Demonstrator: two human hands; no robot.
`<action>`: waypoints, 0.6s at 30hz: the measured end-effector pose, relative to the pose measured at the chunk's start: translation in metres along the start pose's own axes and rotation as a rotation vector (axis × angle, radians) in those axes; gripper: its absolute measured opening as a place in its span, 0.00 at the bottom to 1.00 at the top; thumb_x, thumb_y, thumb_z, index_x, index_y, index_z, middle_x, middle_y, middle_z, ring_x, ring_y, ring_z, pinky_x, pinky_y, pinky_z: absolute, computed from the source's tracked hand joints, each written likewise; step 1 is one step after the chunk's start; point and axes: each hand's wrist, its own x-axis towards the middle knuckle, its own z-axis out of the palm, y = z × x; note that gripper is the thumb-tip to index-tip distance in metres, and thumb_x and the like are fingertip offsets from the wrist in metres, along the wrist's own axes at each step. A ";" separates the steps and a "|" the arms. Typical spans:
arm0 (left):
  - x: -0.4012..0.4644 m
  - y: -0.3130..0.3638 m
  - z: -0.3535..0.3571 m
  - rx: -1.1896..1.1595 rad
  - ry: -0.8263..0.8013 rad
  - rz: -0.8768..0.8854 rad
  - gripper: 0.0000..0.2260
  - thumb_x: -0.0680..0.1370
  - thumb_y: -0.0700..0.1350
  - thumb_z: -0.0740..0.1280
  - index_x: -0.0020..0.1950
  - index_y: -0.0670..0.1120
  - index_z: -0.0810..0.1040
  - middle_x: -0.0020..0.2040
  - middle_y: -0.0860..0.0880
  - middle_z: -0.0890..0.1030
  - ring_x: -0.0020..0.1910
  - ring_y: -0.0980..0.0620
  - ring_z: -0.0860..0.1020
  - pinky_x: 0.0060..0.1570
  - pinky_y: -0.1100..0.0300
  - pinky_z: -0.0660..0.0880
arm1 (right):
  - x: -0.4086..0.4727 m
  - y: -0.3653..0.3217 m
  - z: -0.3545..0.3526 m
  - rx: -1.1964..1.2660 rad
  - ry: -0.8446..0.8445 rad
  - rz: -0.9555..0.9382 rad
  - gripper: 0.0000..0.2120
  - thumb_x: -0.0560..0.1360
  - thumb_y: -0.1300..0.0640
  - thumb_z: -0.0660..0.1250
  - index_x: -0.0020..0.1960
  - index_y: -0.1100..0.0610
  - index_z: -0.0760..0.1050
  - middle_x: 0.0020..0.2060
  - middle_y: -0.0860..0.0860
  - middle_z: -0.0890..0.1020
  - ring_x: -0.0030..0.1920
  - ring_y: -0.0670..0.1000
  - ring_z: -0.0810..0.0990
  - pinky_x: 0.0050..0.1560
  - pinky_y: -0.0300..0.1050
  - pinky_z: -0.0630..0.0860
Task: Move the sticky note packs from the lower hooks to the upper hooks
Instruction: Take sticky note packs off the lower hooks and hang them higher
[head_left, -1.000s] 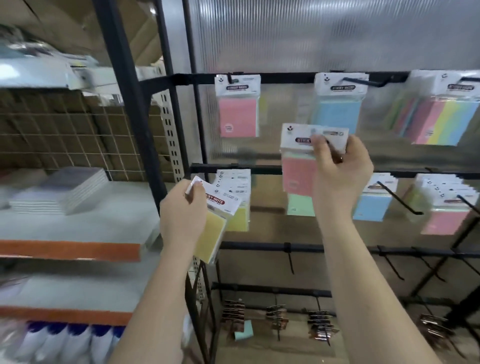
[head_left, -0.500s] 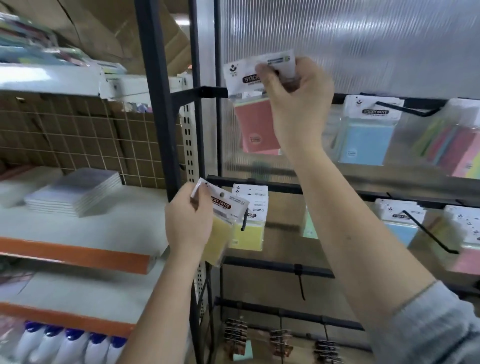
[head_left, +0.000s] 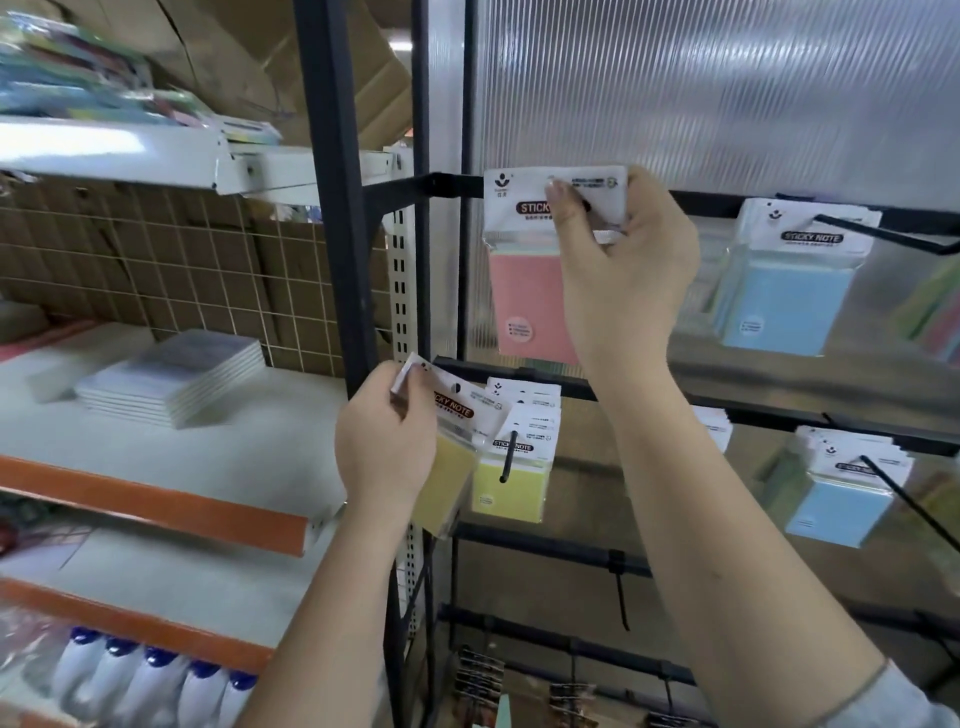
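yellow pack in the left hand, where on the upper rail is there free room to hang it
Free: the upper rail stretch between the right hand holding the pink pack and the blue packs. Crowded: the lower hook by the left hand, full of yellow packs.

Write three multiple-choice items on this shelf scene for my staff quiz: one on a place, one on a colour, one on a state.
1. Where is the pack in the right hand?
A. at the upper rail
B. on the white shelf
C. by the bottles
2. What colour is the pack in the left hand?
A. blue
B. yellow
C. pink
3. How is the left hand?
A. flat and open
B. gripping a pack
C. out of view

A: the pink pack is held up at the upper rail.
B: the yellow pack shows yellow paper.
B: fingers pinch its header.
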 end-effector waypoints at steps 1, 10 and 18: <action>0.000 0.000 0.000 0.005 0.004 0.000 0.15 0.81 0.48 0.59 0.38 0.41 0.74 0.32 0.45 0.76 0.33 0.47 0.75 0.32 0.51 0.70 | -0.001 0.001 -0.001 0.023 -0.005 0.021 0.04 0.75 0.55 0.69 0.43 0.55 0.78 0.33 0.38 0.77 0.36 0.36 0.75 0.39 0.33 0.72; 0.000 -0.001 -0.001 -0.017 -0.008 -0.017 0.14 0.80 0.47 0.60 0.37 0.42 0.73 0.30 0.47 0.74 0.30 0.52 0.72 0.30 0.57 0.66 | 0.000 -0.005 -0.007 0.282 -0.052 0.207 0.07 0.74 0.63 0.70 0.39 0.54 0.79 0.32 0.44 0.80 0.36 0.40 0.80 0.37 0.37 0.78; -0.001 -0.002 -0.002 -0.044 -0.004 -0.010 0.13 0.80 0.45 0.60 0.38 0.42 0.75 0.27 0.54 0.72 0.29 0.64 0.73 0.26 0.71 0.65 | 0.000 -0.002 -0.009 0.295 -0.049 0.322 0.07 0.75 0.61 0.68 0.39 0.54 0.80 0.33 0.46 0.83 0.41 0.49 0.83 0.47 0.50 0.81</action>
